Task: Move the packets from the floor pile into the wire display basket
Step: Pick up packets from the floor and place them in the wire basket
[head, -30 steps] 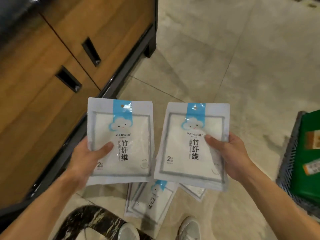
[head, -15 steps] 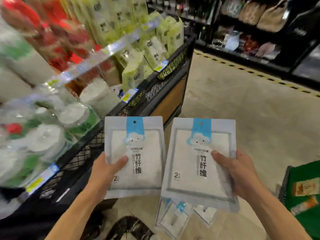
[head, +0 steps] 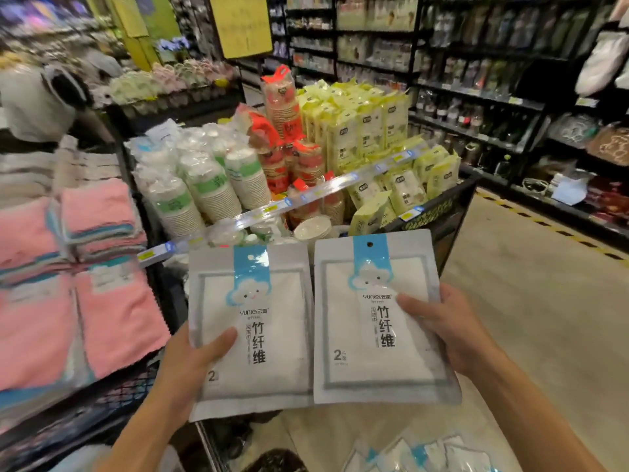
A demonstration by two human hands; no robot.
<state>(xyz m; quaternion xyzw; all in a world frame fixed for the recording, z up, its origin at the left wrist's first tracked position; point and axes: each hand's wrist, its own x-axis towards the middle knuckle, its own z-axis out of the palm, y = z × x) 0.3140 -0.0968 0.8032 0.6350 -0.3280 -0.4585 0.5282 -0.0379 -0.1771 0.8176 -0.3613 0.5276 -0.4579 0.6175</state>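
Each hand (head: 183, 366) (head: 452, 332) holds a white packet (head: 272, 342) (head: 371, 321).

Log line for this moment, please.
stage: carrying | left hand: grips left packet | right hand: grips right packet | wire display basket: ahead | floor pile: packets remain

two held packets (head: 252, 332), two hands (head: 183, 369)

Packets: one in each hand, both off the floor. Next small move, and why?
Probably carry both forward and down toward the wire basket: left hand and right hand each grip a packet in front of it, neither released yet.
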